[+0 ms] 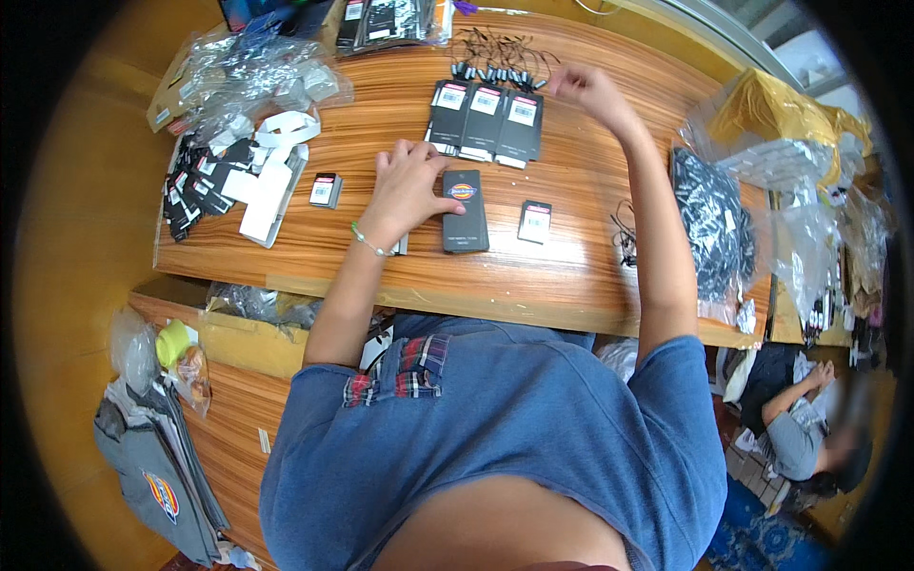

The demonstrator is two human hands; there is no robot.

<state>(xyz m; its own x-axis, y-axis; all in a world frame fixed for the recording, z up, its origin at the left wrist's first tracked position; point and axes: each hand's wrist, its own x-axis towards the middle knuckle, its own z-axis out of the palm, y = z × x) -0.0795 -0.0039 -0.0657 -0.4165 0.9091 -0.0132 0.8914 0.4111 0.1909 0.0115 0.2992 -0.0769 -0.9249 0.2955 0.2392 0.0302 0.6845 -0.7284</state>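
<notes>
My left hand (407,186) lay flat, fingers spread, its grip holding nothing, touching the long black tag (464,210) at its 3 o'clock; the tag's long axis ran 12 to 6 on the counter (533,276). My right hand (587,88) was pinched at 1 o'clock over the pile of black cords (500,57), though I couldn't tell on what. The row of tags (486,119) stood between them.

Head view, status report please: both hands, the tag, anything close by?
Left hand flat beside the long black tag. Right hand closed, raised by black string loops. Fanned tags just behind.
</notes>
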